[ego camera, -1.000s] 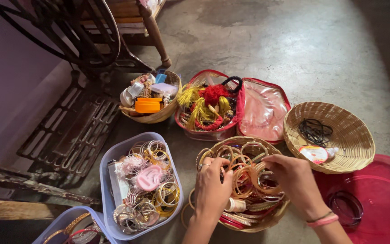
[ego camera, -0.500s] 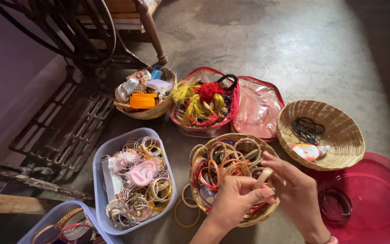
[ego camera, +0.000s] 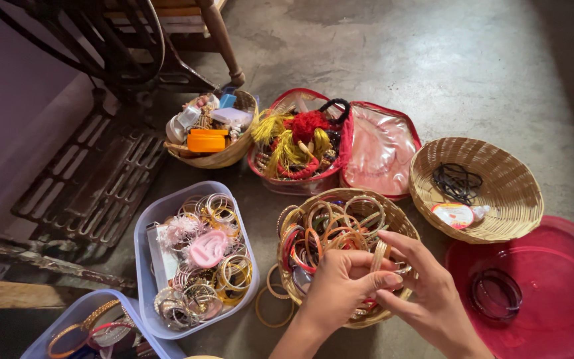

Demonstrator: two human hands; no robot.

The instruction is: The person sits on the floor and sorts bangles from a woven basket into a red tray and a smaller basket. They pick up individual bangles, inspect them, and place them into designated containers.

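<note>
A round wicker basket [ego camera: 403,225] full of orange, red and gold bangles [ego camera: 330,229] sits on the floor in front of me. Both hands hover over its near side. My left hand [ego camera: 340,289] and my right hand [ego camera: 426,292] together pinch a small stack of pale gold bangles [ego camera: 380,256], held upright between the fingertips. Two loose gold bangles [ego camera: 274,299] lie on the floor to the left of the basket.
A pale blue tub [ego camera: 147,229] of bangles and a pink comb lies left. A second blue tub [ego camera: 78,319] is at bottom left. Behind are a small basket [ego camera: 237,149] of oddments, a red zip pouch [ego camera: 380,149] with tassels, a wide basket [ego camera: 516,193], a red lid [ego camera: 566,286], and a treadle stand [ego camera: 94,173].
My hands drew back from the middle of the bangle basket to its near edge and closed together on a pale stack of bangles. The view shifted slightly.
</note>
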